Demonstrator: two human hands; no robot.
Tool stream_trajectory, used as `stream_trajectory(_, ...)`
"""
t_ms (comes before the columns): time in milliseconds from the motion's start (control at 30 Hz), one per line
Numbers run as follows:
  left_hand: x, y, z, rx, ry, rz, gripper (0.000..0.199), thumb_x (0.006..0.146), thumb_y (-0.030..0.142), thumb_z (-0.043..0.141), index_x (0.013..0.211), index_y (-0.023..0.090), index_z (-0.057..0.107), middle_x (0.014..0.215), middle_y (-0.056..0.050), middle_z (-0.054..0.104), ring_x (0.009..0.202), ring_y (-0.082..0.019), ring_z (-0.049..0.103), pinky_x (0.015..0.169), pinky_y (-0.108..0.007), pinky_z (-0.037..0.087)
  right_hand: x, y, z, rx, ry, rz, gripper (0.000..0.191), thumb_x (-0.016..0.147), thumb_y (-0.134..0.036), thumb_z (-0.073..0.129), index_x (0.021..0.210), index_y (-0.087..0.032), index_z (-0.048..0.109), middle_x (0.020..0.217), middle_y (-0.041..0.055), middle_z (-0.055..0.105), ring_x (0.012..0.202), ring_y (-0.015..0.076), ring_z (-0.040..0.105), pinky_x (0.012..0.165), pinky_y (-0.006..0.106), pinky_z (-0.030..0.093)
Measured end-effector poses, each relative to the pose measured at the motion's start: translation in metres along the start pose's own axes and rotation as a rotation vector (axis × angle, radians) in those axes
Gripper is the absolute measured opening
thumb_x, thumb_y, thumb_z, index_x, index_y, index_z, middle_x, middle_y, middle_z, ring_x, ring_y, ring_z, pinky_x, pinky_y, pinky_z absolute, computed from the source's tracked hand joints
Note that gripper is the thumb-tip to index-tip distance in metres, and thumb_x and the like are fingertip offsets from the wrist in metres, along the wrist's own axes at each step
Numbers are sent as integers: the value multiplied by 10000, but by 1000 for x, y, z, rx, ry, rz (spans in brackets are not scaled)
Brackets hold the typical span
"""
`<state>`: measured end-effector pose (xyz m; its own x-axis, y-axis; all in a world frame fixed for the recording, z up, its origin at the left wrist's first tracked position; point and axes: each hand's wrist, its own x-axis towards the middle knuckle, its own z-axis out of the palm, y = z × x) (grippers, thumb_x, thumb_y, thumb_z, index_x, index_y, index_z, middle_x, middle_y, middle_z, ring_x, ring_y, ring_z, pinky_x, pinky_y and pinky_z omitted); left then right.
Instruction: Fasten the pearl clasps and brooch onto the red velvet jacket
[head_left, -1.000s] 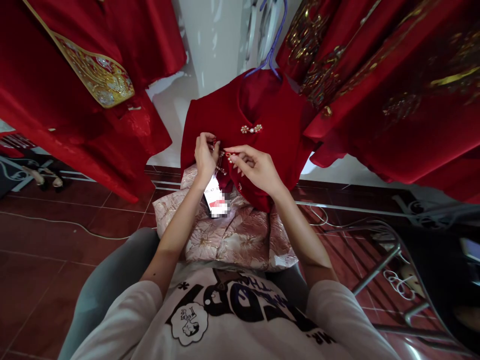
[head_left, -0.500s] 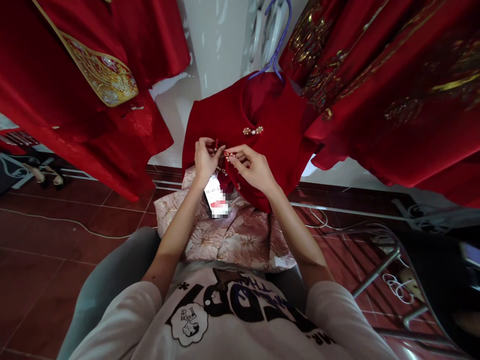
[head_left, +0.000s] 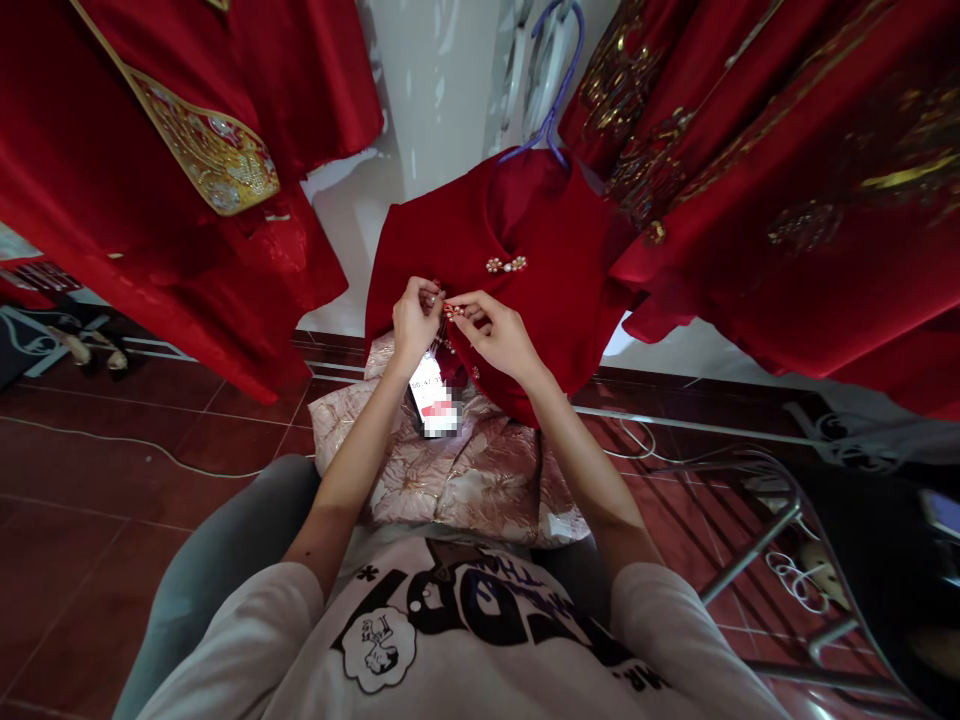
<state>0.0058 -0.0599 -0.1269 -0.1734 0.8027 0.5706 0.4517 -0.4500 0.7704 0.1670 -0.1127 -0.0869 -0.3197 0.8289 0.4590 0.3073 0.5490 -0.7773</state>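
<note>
Red dress (head_left: 555,300), short-sleeved, hangs on a purple hanger (head_left: 551,95) against the white wall (head_left: 442,90), front toward the seated person, its hem falling over their lap. Head view, the only one: both hands are raised to the dress's slanted front opening, just below and left of a pearl clasp (head_left: 505,264) that is already closed. Left hand (head_left: 415,322) has thumb and fingertips pressed together on the edge of the cloth, seemingly to hold the flap steady. Right hand (head_left: 496,335) pinches a small red-and-pearl fastening (head_left: 452,311) between thumb and forefinger, right against the left fingertips; the two hands touch at that spot, so the fastening itself is largely hidden and whether it is closed cannot be told. A white tag (head_left: 433,395) dangles below the left wrist, partly blurred. Under the dress, across the person's knees, lies a folded pink brocade garment (head_left: 457,480), likely parked there within reach. Around: red robes with gold embroidery (head_left: 202,150) hang at left, and more (head_left: 787,170) at right crowd in close, the nearest overlapping the dress's sleeve. Dark red floor tiles (head_left: 112,480) carry a loose white cable (head_left: 165,455). A metal stand (head_left: 780,520) sits at right near the person's elbow.
</note>
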Motion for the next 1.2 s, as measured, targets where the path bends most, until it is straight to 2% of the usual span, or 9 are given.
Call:
stream_trajectory(200, -6, 7, 2, -133, 26, -12, 79, 914, 128, 621, 906, 191, 668, 943, -29, 753, 868, -136, 721, 816, -243, 566, 15, 9, 16, -111, 126, -29, 130, 949, -273, 577, 1020, -217, 670, 942, 46, 683, 767, 149, 610, 742, 293, 514)
stream_trajectory(300, -8, 5, 0, -142, 54, -46, 121, 971, 213, 593, 900, 191, 688, 936, -34, 760, 878, -140, 731, 807, -240, 575, 22, 11, 25, -115, 194, 5, 97, 954, -257, 579, 1002, -220, 654, 935, 41, 682, 784, 148, 614, 764, 291, 516)
stream_trajectory(433, -12, 5, -6, -175, 13, -51, 166, 980, 294, 620, 904, 181, 715, 924, -43, 769, 873, -145, 735, 811, -243, 583, 24, 10, 28, -99, 249, 11, 83, 967, -246, 567, 992, -217, 641, 961, 49, 689, 806, 148, 617, 778, 287, 519)
stream_trajectory(633, -16, 10, -10, -212, 15, -23, 156, 905, 326, 735, 964, 182, 743, 972, -55, 781, 883, -148, 743, 830, -249, 590, 23, 14, 24, -191, 268, -33, 48, 935, -187, 601, 949, -197, 646, 884, 28, 654, 777, 144, 607, 777, 291, 512)
stream_trajectory(867, -12, 12, -12, -215, 39, 12, 154, 929, 297, 701, 1019, 176, 736, 1042, -72, 778, 944, -157, 745, 880, -265, 592, 22, 14, 23, -177, 244, -34, 52, 938, -198, 591, 949, -199, 641, 902, 32, 657, 787, 145, 616, 727, 276, 517)
stream_trajectory(1200, -11, 8, -10, -148, -36, 41, 169, 958, 289, 661, 1027, 183, 772, 1069, -64, 786, 998, -177, 749, 924, -294, 593, 23, 12, 22, -173, 252, -13, 39, 934, -207, 582, 941, -200, 620, 916, 37, 663, 798, 147, 609, 753, 291, 530)
